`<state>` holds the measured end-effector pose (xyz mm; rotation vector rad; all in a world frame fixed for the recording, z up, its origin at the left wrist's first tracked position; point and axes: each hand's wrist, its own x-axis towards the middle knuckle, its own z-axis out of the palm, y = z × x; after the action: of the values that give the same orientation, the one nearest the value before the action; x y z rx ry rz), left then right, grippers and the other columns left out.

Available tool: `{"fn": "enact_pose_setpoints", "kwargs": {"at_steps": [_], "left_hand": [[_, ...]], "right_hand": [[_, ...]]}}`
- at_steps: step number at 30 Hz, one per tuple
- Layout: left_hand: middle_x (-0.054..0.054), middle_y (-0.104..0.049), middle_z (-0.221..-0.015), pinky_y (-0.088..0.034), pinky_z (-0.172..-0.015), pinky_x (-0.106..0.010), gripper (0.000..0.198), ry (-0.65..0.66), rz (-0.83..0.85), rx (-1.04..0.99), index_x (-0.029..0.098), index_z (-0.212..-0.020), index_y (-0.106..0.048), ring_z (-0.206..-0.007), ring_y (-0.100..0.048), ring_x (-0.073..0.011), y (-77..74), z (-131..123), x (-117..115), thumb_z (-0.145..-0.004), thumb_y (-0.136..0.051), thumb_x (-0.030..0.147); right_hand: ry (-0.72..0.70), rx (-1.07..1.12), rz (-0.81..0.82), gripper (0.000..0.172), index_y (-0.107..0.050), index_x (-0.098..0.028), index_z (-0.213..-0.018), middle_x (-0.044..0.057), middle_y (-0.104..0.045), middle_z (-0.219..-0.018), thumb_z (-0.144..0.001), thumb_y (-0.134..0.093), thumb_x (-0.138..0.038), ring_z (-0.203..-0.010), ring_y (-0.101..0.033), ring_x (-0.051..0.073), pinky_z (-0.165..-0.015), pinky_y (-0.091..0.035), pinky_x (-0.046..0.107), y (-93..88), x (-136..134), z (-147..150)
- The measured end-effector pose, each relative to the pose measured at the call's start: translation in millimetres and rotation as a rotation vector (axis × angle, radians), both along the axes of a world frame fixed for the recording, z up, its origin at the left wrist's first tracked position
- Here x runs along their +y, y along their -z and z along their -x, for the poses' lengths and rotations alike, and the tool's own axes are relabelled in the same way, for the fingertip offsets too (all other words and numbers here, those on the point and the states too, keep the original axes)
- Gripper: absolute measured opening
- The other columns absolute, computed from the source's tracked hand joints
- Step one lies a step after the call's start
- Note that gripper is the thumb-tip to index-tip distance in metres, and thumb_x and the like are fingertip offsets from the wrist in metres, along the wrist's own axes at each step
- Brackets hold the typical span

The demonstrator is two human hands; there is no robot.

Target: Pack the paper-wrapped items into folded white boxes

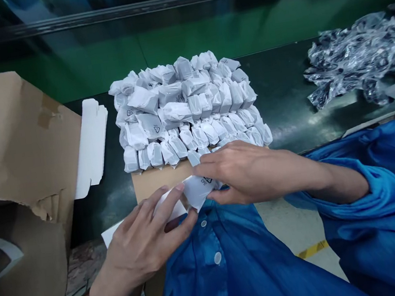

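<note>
My left hand (150,230) is closed around a small white carton (172,205), whose open end faces right. In my right hand (239,171) is a white plastic-wrapped packet (199,189) printed with a recycling mark and "CPE". The packet's left end meets the carton's open end; how far it sits inside is hidden by my fingers. Just beyond my hands, many similar wrapped packets (176,102) stand in packed rows on a piece of brown cardboard (151,181).
A big brown cardboard box (15,134) stands at the left. Flattened white cartons (90,143) lean beside it on the dark green table (280,112). Crumpled clear plastic bags (361,59) are heaped at the right. A green panel (182,42) rises behind the table.
</note>
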<state>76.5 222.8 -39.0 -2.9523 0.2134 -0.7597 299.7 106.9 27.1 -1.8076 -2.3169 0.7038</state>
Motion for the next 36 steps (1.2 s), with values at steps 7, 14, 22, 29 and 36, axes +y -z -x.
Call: {"fn": "enact_pose_setpoints", "kwargs": {"at_steps": [7,14,22,29,36], "left_hand": [[-0.012,-0.063,-0.133,-0.055,-0.083,-0.035,0.039,-0.025,-0.04,-0.037,0.031,-0.121,-0.067,-0.106,-0.069,-0.027,3.3,7,-1,-0.085,-0.073,0.018],[-0.011,-0.068,-0.125,-0.056,-0.083,-0.031,0.048,-0.07,-0.11,-0.11,0.033,-0.124,-0.064,-0.103,-0.072,-0.0251,8.4,4,0,-0.08,-0.078,0.018],[-0.02,-0.072,-0.118,-0.059,-0.09,-0.032,0.031,-0.176,-0.041,-0.242,0.016,-0.113,-0.053,-0.118,-0.068,-0.0264,-1.5,-6,-2,-0.087,-0.069,0.017],[-0.021,-0.07,-0.123,-0.059,-0.087,-0.03,0.038,-0.233,-0.052,-0.217,0.015,-0.124,-0.05,-0.115,-0.069,-0.0259,-0.2,-17,-2,-0.09,-0.067,0.017],[-0.022,-0.066,-0.13,-0.058,-0.088,-0.028,0.083,-0.259,0.084,-0.286,0.015,-0.152,-0.028,-0.121,-0.066,-0.0239,10.8,-15,-4,-0.084,-0.076,0.019]], "right_hand": [[-0.043,-0.025,-0.166,0.025,-0.054,-0.006,-0.118,0.014,-0.066,-0.101,-0.095,-0.042,-0.006,-0.077,-0.06,0.019,-0.057,-0.038,0.029,15.2,2,21],[0.157,0.415,0.066,0.062,-0.025,-0.014,-0.155,0.001,-0.068,-0.082,-0.099,-0.051,-0.02,-0.058,-0.054,0.011,-0.053,-0.037,0.022,15.8,-2,22],[0.648,0.939,0.126,0.025,-0.064,-0.017,-0.111,0.007,-0.073,-0.1,-0.093,-0.064,-0.034,-0.063,-0.063,0.01,-0.051,-0.049,0.02,26.1,6,23],[0.625,0.92,0.13,0.034,-0.068,-0.021,-0.124,0.001,-0.071,-0.084,-0.091,-0.065,-0.03,-0.053,-0.053,0.007,-0.045,-0.043,0.019,25.8,5,21],[0.705,0.945,-0.048,0.016,-0.074,-0.015,-0.095,0.003,-0.073,-0.087,-0.085,-0.071,-0.027,-0.074,-0.062,0.011,-0.062,-0.047,0.022,31.5,4,24]]}}
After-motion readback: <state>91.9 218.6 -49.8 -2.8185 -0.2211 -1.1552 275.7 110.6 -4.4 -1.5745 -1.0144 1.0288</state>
